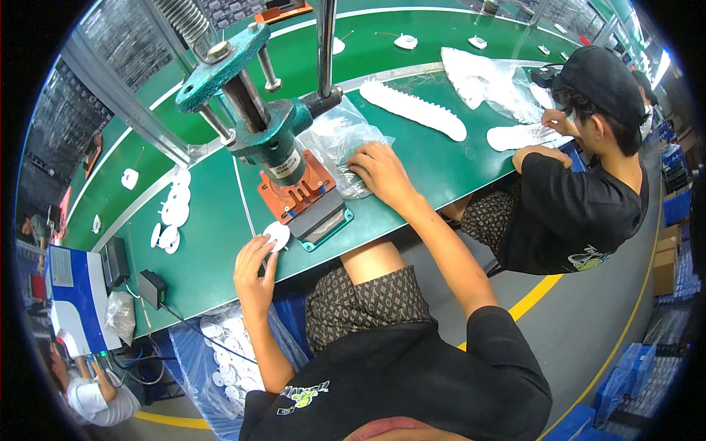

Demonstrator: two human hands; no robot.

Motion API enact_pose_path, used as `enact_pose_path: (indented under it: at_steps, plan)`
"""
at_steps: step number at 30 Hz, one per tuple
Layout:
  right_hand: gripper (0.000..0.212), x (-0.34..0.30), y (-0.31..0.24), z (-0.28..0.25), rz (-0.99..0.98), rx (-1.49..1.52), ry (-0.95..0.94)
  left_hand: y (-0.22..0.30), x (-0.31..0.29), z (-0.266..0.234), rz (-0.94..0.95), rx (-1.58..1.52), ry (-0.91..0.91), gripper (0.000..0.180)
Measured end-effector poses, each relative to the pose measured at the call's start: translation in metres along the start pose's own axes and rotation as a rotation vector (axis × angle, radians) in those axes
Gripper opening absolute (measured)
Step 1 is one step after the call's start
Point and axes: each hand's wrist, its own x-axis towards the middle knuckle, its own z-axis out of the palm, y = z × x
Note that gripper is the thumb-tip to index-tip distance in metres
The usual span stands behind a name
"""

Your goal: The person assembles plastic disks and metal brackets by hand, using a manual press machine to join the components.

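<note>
My left hand (255,270) pinches the edge of a white round plastic disc (278,237) at the near left corner of a bench press (283,158). The press has a teal body, an orange fixture (303,192) and a dark block (317,217) on a teal base. To the right of the press, my right hand (380,175) lies at a clear plastic bag (337,140), its fingers bent down over it. The fingertips are partly hidden, and I cannot make out what they hold.
White discs (175,209) lie in a row at the left, near a blue-and-white box (79,298). A lined bin of white discs (234,356) stands below the bench. At the right, a co-worker (581,169) handles white parts beside a long row of discs (413,110). A green conveyor (368,51) runs behind.
</note>
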Motion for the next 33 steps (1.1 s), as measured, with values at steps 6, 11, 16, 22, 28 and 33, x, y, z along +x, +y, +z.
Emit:
enact_pose_path:
  at_steps: [6,11,16,22,28,33]
  plan:
    - [0.012,0.002,0.0,0.0,0.031,-0.064,-0.015,0.003,0.004,-0.002,0.04,-0.029,0.002,0.03]
    - [0.016,-0.004,-0.009,-0.007,0.075,-0.045,0.257,0.007,0.004,0.002,0.003,0.011,0.019,0.034]
    - [0.01,-0.014,-0.044,-0.011,0.401,0.259,0.266,0.003,0.0,0.0,-0.027,0.038,0.033,0.03]
    - [0.018,-0.036,-0.129,-0.015,0.657,1.033,0.044,0.002,0.005,0.001,0.071,0.037,0.03,0.022]
    - [0.015,-0.039,-0.165,0.029,0.153,0.594,-0.028,-0.003,0.003,-0.001,0.164,0.039,0.046,0.022]
    - [0.015,-0.039,-0.172,0.045,0.298,0.63,-0.08,-0.001,0.001,-0.001,0.133,-0.004,0.058,0.026]
